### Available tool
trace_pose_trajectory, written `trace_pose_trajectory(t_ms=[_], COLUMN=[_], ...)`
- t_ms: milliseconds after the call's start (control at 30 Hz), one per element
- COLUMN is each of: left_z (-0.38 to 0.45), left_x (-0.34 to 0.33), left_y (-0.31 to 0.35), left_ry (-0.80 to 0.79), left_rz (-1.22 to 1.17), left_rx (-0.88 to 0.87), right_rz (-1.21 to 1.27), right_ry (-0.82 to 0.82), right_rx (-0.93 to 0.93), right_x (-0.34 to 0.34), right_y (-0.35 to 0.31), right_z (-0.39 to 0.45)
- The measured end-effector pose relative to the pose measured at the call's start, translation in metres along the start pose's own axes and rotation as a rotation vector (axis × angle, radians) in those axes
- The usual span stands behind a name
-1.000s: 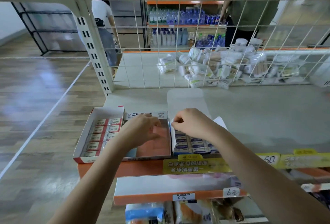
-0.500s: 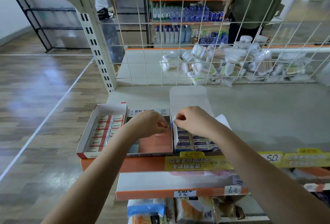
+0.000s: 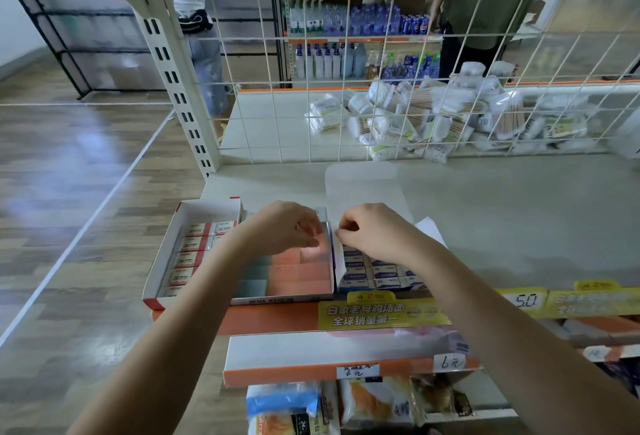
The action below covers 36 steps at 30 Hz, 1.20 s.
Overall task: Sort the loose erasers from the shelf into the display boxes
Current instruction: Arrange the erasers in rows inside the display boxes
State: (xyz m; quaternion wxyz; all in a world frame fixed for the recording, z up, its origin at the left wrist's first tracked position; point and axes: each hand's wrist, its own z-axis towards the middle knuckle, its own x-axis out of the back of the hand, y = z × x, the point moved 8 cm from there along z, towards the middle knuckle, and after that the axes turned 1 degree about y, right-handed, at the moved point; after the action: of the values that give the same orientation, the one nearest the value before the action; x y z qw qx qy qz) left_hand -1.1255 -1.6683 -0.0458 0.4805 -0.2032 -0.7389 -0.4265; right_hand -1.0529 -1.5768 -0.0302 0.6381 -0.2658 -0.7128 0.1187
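Note:
Three display boxes stand side by side at the shelf's front left. The left box (image 3: 207, 207) holds red-sleeved erasers (image 3: 194, 247). Pink and teal erasers (image 3: 301, 271) fill the middle box (image 3: 277, 300). The right box, its white lid flap (image 3: 363, 185) folded back, holds blue-and-white erasers (image 3: 377, 275). My left hand (image 3: 277, 230) hovers over the middle box's back right corner with curled fingers that pinch at its rim. My right hand (image 3: 374, 233) pinches the left back wall of the right box. The two hands nearly touch. Whatever lies under them is hidden.
The grey shelf surface (image 3: 519, 209) stretches to the right. A wire mesh (image 3: 346, 122) backs it, with packs of cotton swabs (image 3: 433, 115) piled behind. Yellow price tags (image 3: 381, 313) line the front edge. Snack packs (image 3: 363, 403) lie on the shelf below. Two people (image 3: 194, 1) stand beyond the mesh.
Both hands stay at the wall between the middle and right boxes, fingers shifting only slightly. The view has tilted a little.

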Motion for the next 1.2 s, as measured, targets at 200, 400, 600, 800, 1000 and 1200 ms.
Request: trace_pose_trajectory(t_ms=[200, 400, 600, 800, 1000, 1200], left_z=[0.0, 0.002, 0.001, -0.004, 0.011, 0.064], left_x=[-0.004, -0.009, -0.011, -0.006, 0.035, 0.025], left_y=[-0.003, 0.0, 0.001, 0.003, 0.013, 0.104], left_ry=[-0.041, -0.015, 0.03, 0.089, 0.202, 0.156], left_rz=[-0.026, 0.012, 0.144, 0.204, 0.237, 0.449], left_rx=[0.015, 0.022, 0.074, 0.072, 0.04, -0.175], right_rz=[-0.007, -0.008, -0.015, -0.066, -0.206, -0.5], right_ry=[-0.002, -0.008, -0.009, -0.052, -0.052, 0.005], right_rx=[-0.002, -0.015, -0.011, 0.054, 0.129, 0.034], right_x=[0.001, 0.0, 0.0, 0.0, 0.029, 0.079], right_y=[0.0, 0.003, 0.004, -0.006, 0.011, 0.072], right_z=[-0.001, 0.0, 0.002, 0.007, 0.016, 0.005])
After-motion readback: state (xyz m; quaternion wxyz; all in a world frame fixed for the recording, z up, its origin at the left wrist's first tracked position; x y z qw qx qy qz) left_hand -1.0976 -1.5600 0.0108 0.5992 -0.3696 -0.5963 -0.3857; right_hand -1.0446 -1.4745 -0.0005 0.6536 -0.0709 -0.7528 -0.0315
